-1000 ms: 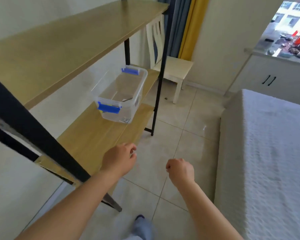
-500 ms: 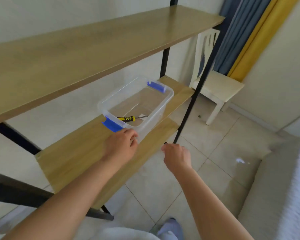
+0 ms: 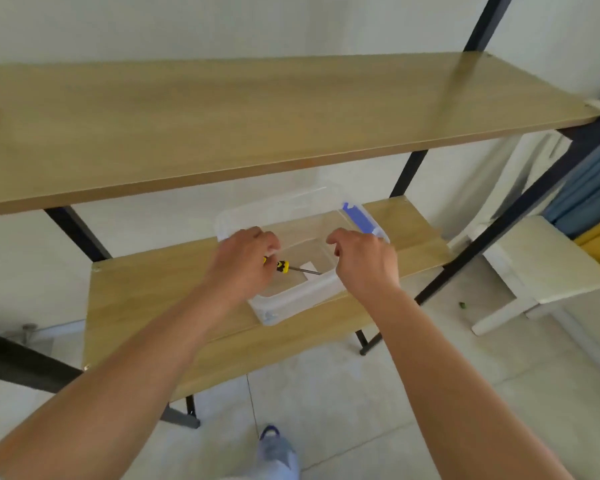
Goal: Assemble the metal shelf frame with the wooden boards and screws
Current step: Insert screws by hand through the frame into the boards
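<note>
Shelf frame: black metal uprights [image 3: 408, 171] carry two wooden boards, the upper board [image 3: 257, 112] above the lower board [image 3: 160, 306].
Box: a clear plastic box [image 3: 302, 296] with a blue latch [image 3: 357, 218] sits on the lower board.
Screwdriver: a yellow-and-black screwdriver [image 3: 291, 267] lies inside the box.
Left hand [image 3: 243, 265]: over the box's left end, fingers curled down; whether they grip anything I cannot tell.
Right hand [image 3: 364, 261]: over the box's right side, fingers loosely bent, holding nothing.
Around: a white chair [image 3: 548, 268], curtains [image 3: 589, 188], tiled floor [image 3: 343, 393].

Two bare forearms with no sleeves, left hand [image 3: 243, 263], right hand [image 3: 364, 261], pale blue-grey shoe [image 3: 278, 455] below
</note>
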